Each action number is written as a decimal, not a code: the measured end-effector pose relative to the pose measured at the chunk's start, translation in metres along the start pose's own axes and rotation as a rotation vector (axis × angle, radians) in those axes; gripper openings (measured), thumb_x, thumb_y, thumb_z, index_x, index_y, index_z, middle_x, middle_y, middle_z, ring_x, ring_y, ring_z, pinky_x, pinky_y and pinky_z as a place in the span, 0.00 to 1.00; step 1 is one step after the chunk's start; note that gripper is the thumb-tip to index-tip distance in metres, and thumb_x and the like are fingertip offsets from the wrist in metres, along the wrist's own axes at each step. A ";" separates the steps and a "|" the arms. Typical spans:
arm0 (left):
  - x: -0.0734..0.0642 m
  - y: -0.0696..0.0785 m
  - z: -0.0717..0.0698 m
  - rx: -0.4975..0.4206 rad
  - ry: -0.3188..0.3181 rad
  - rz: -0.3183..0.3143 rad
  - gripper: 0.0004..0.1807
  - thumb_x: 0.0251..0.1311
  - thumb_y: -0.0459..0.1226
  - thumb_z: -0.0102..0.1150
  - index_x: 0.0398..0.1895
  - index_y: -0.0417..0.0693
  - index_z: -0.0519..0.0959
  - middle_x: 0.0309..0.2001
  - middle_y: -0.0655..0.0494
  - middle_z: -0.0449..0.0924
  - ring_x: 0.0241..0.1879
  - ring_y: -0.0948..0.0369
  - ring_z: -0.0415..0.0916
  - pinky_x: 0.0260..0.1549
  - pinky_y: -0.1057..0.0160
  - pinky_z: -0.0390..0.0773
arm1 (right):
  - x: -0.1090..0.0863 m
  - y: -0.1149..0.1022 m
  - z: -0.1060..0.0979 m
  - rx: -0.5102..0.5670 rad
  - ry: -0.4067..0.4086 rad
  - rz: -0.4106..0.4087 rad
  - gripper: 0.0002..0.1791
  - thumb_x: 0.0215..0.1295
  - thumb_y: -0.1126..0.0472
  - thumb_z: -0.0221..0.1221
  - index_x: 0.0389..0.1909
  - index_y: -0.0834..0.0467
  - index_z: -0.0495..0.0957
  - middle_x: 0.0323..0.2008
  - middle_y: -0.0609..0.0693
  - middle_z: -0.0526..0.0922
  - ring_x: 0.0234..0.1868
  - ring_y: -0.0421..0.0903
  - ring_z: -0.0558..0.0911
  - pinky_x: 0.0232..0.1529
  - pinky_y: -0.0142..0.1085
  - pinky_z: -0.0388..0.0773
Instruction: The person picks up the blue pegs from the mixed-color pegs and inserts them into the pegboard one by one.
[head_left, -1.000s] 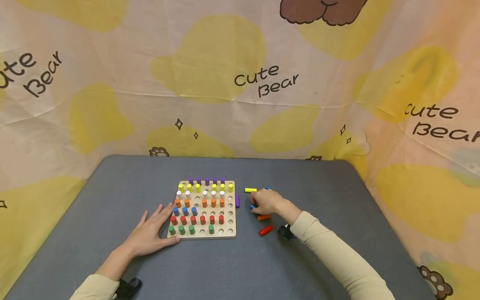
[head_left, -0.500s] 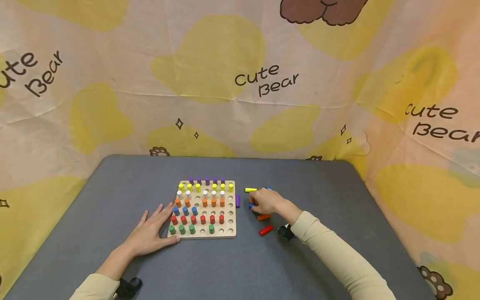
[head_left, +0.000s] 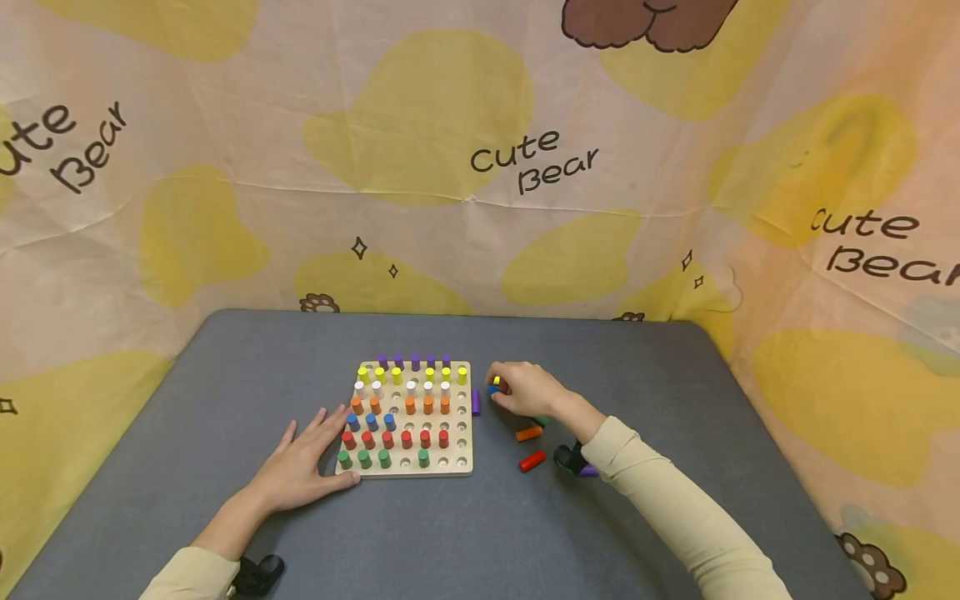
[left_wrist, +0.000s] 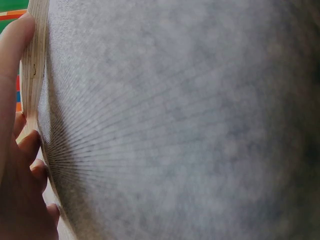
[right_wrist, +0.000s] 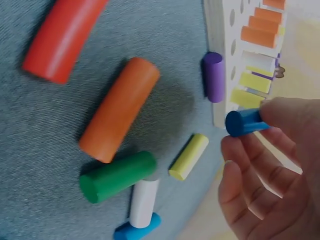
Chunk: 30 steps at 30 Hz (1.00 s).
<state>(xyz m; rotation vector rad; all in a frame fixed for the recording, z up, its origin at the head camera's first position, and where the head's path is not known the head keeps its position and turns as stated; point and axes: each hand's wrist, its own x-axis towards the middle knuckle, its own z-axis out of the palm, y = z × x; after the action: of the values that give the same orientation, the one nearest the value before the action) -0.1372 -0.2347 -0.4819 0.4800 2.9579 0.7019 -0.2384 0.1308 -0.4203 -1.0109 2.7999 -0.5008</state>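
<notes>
My right hand (head_left: 528, 390) pinches a blue peg (right_wrist: 245, 122) between thumb and fingers, above the table to the right of the pegboard. The wooden pegboard (head_left: 463, 475) carries rows of purple, yellow, white, orange, blue, red and green pegs, with several bare holes toward its right side. My left hand (head_left: 303, 467) lies spread at the board's left edge, its thumb at the front left corner. In the left wrist view the thumb (left_wrist: 20, 37) presses against the board's layered wooden side (left_wrist: 34, 70).
Loose pegs lie right of the board: a red peg (head_left: 532, 462), an orange peg (right_wrist: 120, 110), a green peg (right_wrist: 119, 176), a white peg (right_wrist: 144, 204), a yellow peg (right_wrist: 189, 156) and another blue peg (right_wrist: 137, 229). A purple peg (head_left: 476, 403) lies along the board's right edge.
My right hand has lifted the blue peg from among the loose pegs and moved slightly left and away from me. The left hand stays in place.
</notes>
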 end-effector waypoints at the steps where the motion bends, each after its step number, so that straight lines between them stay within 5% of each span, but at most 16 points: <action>1: 0.000 0.000 0.000 0.000 0.000 -0.001 0.55 0.42 0.66 0.59 0.72 0.54 0.50 0.71 0.48 0.53 0.70 0.44 0.46 0.62 0.34 0.38 | 0.001 -0.001 -0.001 0.011 0.013 -0.007 0.13 0.60 0.60 0.60 0.45 0.58 0.76 0.27 0.45 0.76 0.22 0.39 0.71 0.22 0.28 0.71; 14: -0.001 -0.001 0.002 0.000 0.008 0.001 0.55 0.42 0.67 0.59 0.72 0.54 0.52 0.71 0.49 0.53 0.70 0.44 0.46 0.62 0.35 0.38 | 0.012 -0.026 -0.009 0.060 0.186 -0.124 0.10 0.60 0.62 0.58 0.43 0.56 0.74 0.33 0.46 0.79 0.29 0.39 0.78 0.27 0.26 0.74; 30: -0.001 0.000 0.000 0.001 0.003 -0.002 0.55 0.42 0.67 0.59 0.72 0.54 0.51 0.71 0.49 0.53 0.70 0.44 0.46 0.62 0.34 0.38 | 0.032 -0.055 0.002 0.120 0.120 -0.168 0.12 0.61 0.62 0.59 0.45 0.57 0.73 0.37 0.46 0.80 0.34 0.39 0.79 0.30 0.25 0.75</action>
<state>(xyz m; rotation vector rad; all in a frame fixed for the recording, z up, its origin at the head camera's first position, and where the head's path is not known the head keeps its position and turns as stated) -0.1364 -0.2352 -0.4823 0.4771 2.9609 0.7013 -0.2296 0.0703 -0.4030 -1.2344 2.7596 -0.7630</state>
